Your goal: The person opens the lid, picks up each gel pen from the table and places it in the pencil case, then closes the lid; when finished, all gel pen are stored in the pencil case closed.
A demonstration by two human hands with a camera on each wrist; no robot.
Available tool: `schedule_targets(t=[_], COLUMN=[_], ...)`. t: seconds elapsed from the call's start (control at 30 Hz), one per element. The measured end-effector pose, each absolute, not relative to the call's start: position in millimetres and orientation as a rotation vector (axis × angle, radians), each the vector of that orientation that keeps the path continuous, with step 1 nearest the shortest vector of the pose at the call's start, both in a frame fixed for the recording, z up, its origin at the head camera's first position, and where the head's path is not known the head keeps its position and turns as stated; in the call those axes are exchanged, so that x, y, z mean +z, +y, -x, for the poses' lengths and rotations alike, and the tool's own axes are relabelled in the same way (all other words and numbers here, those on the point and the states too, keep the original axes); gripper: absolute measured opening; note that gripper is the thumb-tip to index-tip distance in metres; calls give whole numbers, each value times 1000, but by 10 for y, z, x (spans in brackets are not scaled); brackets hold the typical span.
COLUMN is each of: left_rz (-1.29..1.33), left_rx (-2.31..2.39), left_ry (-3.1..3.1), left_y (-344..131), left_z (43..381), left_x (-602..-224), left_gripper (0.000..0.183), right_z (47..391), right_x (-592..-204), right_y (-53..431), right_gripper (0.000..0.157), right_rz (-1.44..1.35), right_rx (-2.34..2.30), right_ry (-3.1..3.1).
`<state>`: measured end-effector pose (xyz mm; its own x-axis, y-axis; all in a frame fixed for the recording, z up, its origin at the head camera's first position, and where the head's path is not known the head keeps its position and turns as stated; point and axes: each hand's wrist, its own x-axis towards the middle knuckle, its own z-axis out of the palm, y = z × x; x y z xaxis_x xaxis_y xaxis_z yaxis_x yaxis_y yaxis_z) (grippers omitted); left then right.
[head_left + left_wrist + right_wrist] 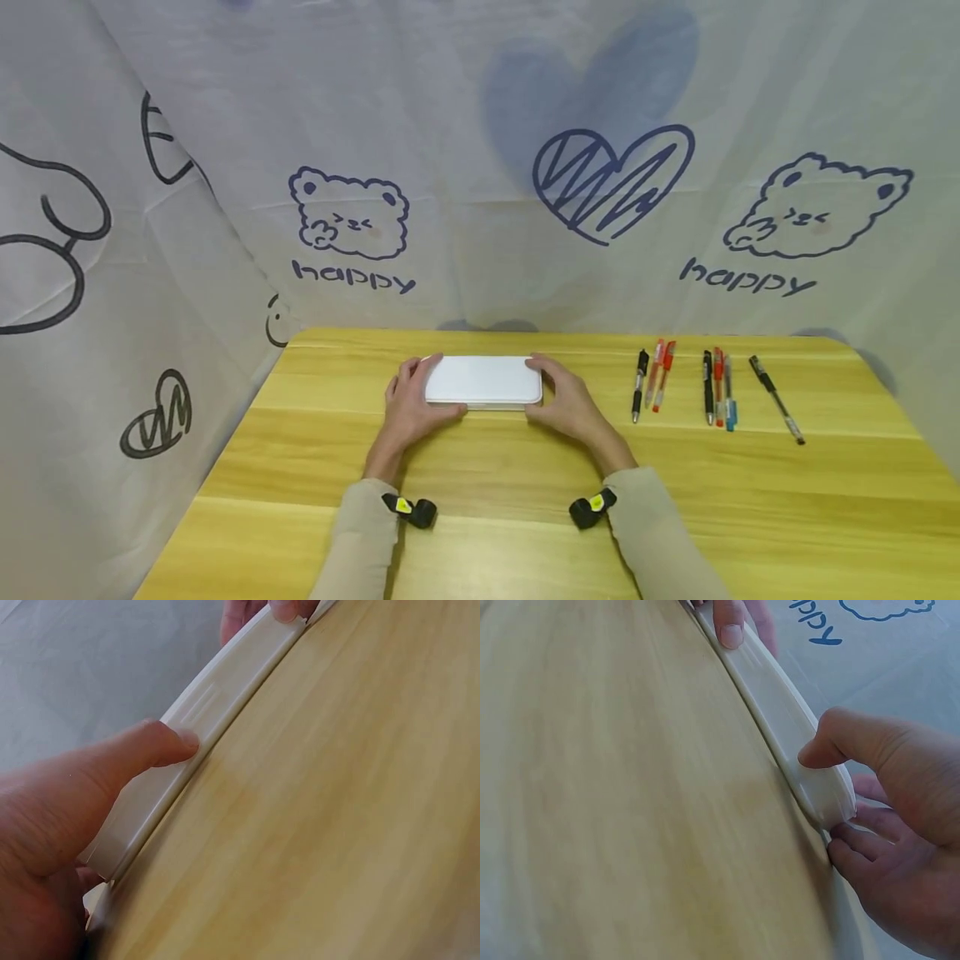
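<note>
A flat white pencil case with rounded corners lies on the wooden table near its far edge, lid down. My left hand grips its left end, the thumb along the near side and the fingers round the far side. At the other end my right hand holds it the same way. In the left wrist view, the left thumb presses the case's side close to a small ribbed mark. The right wrist view shows the right thumb on that side, with fingers around the end corner.
Several pens lie to the right: a black pen beside two red ones, then a black pen, a red pen and a blue-capped pen. Another black pen lies slanted. A printed curtain hangs behind the table.
</note>
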<state>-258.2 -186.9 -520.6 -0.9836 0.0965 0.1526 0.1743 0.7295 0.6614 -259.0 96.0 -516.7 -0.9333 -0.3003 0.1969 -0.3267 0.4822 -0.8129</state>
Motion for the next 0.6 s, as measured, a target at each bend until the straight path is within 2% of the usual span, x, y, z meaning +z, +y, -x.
schedule_targets(t=[0.23,0.6], left_rz=[288,218], left_rx=[-1037,-1031], left_ry=[-2836,-2820], left_y=[-1882,-1834], left_z=[2599,2576], left_x=[-5220,-5239], left_gripper=[97,99], right_z=[2570,2546], right_x=[-5155,-5152], right_y=[945,860], right_gripper=[75,77], right_rz=[-535,-443], right_rx=[1467,1354], right_ry=[-2689,-2694])
